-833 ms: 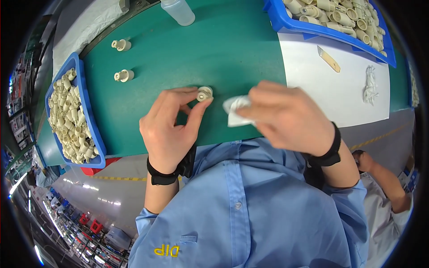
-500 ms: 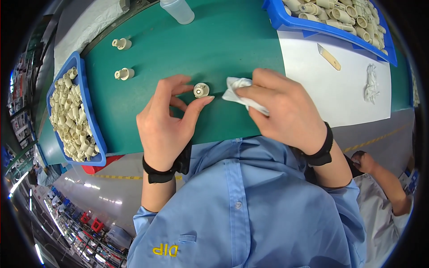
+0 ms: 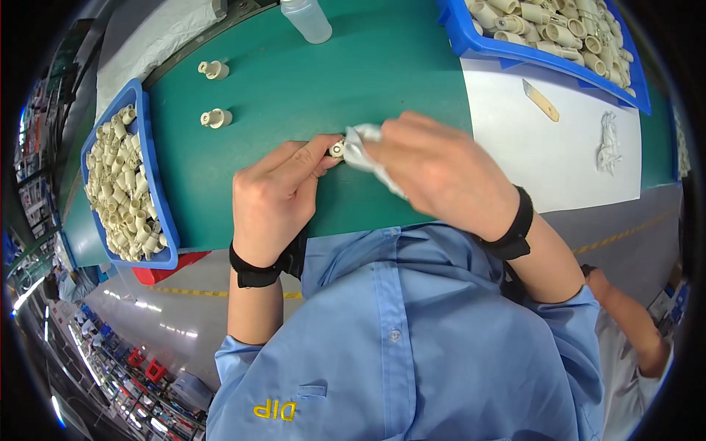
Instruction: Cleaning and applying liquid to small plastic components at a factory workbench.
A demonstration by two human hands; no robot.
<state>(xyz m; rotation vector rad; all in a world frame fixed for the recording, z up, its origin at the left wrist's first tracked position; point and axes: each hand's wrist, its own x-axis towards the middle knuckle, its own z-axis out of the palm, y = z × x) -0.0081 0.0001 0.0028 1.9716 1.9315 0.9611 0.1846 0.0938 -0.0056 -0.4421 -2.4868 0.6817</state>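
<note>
Between the thumb and fingers of my left hand (image 3: pixel 283 187) is a small cream plastic fitting (image 3: pixel 337 149), its round end with a hole facing up. My right hand (image 3: pixel 445 165) is closed on a crumpled white cloth (image 3: pixel 360 151), which presses against the right side of the fitting and hides part of it. Both hands are just above the green mat (image 3: pixel 287 95), near its front edge. Two similar cream fittings stand apart on the mat, one farther off (image 3: pixel 214 70) and one nearer (image 3: pixel 216 118).
A blue tray (image 3: pixel 154 169) of cream fittings lies at left; another blue bin (image 3: pixel 507 51) of them is at far right. A white sheet (image 3: pixel 529 162) carries a wooden-handled knife (image 3: pixel 543 101) and crumpled tissue (image 3: pixel 609 143). A translucent bottle (image 3: pixel 309 20) stands at the back. A person's arm (image 3: pixel 625 312) shows at right.
My left fingers have closed round the fitting, which was standing loosely between them. My right hand has moved left, bringing the cloth against the fitting. The view has shifted slightly.
</note>
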